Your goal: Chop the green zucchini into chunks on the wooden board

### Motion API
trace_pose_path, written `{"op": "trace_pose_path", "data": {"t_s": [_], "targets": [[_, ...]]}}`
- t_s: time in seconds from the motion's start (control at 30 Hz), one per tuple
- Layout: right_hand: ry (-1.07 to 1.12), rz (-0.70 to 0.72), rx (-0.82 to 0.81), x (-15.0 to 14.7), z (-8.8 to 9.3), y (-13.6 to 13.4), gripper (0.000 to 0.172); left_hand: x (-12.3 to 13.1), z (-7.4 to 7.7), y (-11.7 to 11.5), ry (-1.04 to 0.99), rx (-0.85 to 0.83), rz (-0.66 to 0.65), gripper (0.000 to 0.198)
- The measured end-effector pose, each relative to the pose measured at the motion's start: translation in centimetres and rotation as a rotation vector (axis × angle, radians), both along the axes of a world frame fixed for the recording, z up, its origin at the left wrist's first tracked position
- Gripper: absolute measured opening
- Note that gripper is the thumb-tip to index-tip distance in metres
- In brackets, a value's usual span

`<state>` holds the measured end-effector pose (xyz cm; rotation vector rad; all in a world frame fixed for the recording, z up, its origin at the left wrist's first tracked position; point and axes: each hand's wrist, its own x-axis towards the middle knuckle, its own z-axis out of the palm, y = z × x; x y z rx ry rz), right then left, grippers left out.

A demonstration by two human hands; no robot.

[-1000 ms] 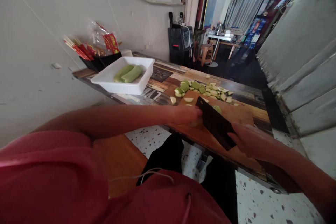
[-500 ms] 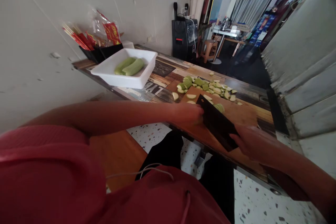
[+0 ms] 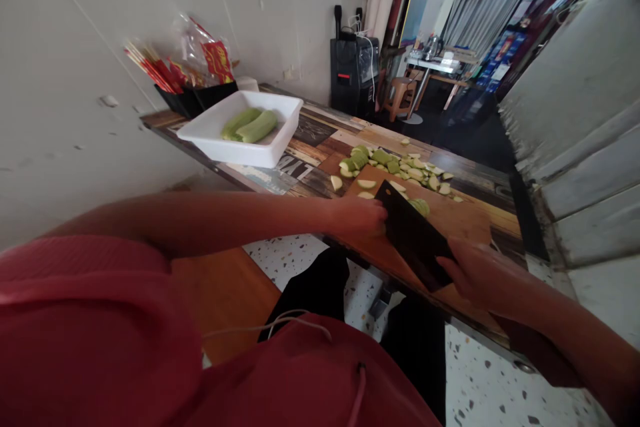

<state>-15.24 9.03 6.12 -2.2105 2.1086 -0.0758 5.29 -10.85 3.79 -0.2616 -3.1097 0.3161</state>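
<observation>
My right hand (image 3: 475, 273) grips a dark, wide-bladed cleaver (image 3: 413, 233), its blade slanting over the wooden cutting board (image 3: 457, 217). At the blade's far end is my left hand (image 3: 367, 215), its fingers curled in close to the steel. Whatever lies under those fingers is hidden from me. Just past the blade, cut zucchini slices (image 3: 419, 206) sit together on the board. More pale green zucchini pieces (image 3: 395, 165) are heaped along the board's far side, and a few half-round slices lie nearer my left hand.
A white plastic tub (image 3: 270, 157) with two peeled-looking zucchini (image 3: 257, 127) stands on the table's left. Behind it are black holders (image 3: 187, 103) with chopsticks and packets. A black speaker (image 3: 350, 77) stands past the table; a wall (image 3: 590, 113) rises at right.
The view has tilted very slightly, so the table appears a little shifted. Both hands and the cleaver keep almost the same position.
</observation>
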Motion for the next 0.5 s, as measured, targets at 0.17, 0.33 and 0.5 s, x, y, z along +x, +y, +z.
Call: {"op": "trace_pose_path", "data": {"t_s": [0.17, 0.33, 0.5], "targets": [[0.036, -0.018, -0.010, -0.5, 1.5, 0.0, 0.019, 0.3, -0.7, -0.2, -0.051, 0.023, 0.033, 0.020], [0.049, -0.034, 0.044, 0.4, 2.2, -0.1, 0.021, 0.3, -1.3, -0.1, -0.040, 0.035, 0.092, 0.021], [-0.008, 0.024, 0.028, 1.5, 0.8, -0.1, 0.021, 0.6, -0.5, 0.0, -0.012, 0.004, 0.004, 0.019]]}}
